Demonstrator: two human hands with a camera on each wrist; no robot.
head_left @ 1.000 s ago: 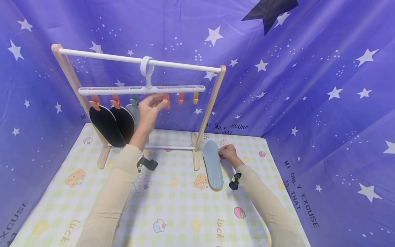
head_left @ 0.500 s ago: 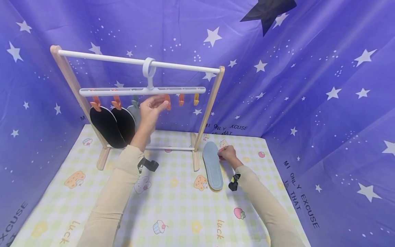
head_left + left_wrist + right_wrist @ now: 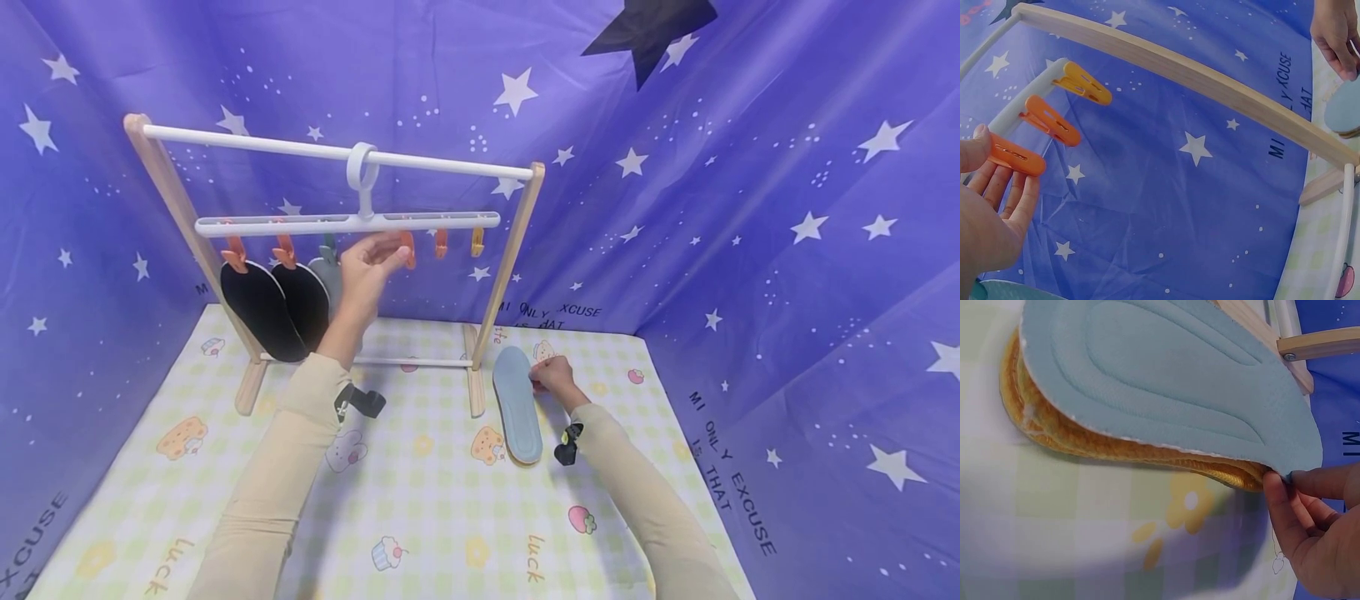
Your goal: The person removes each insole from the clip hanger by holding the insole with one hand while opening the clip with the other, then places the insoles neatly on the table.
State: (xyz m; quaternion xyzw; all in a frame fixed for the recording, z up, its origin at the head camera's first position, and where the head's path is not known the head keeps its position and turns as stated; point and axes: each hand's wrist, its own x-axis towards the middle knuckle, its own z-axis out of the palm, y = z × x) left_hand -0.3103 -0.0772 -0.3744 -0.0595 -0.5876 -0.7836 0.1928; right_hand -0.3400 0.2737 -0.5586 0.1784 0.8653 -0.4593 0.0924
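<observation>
Head view: left hand (image 3: 363,275) pinches orange clip (image 3: 1021,156), right hand (image 3: 553,374) pinches blue insole (image 3: 517,404) edge; best open clip fully before inserting.

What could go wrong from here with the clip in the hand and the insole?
The right grip pinches only the edge of the blue insole, so it might slip when lifted. The yellow layer beneath might slide or come along, if it is separate. The white hanger hangs from the rod by one ring, so force from the left grip on its orange clip could swing it.
</observation>
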